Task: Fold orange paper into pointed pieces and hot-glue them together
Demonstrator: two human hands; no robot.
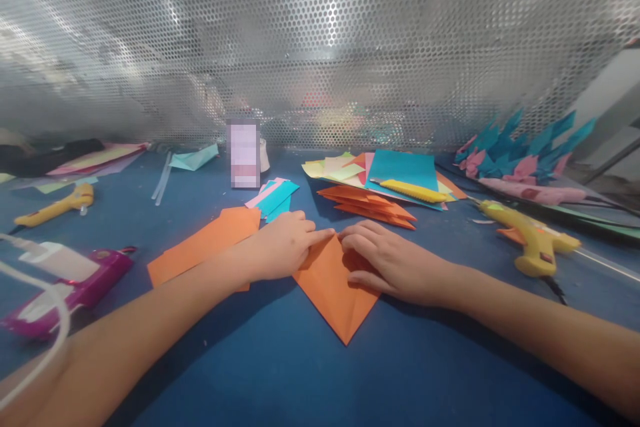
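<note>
A sheet of orange paper (333, 293), creased and diamond-shaped, lies on the blue table with one point towards me. My left hand (285, 245) presses at its top corner, index finger stretched along the edge and the other fingers curled. From the other side, my right hand (383, 257) holds the same corner with bent fingers, its thumb resting lower on the sheet. The fingertips nearly meet there, partly covering the paper. Flat orange sheets (205, 247) lie under and beside my left forearm. Beyond my right hand sits a stack of folded orange pieces (367, 205).
Behind the stack, a yellow utility knife (413, 190) rests on coloured sheets (405, 165). Yellow glue guns lie right (535, 240) and left (57, 205). A purple device (105, 270) with a white cable is near my left arm. A phone (243, 153) stands before the perforated metal panel (300, 27).
</note>
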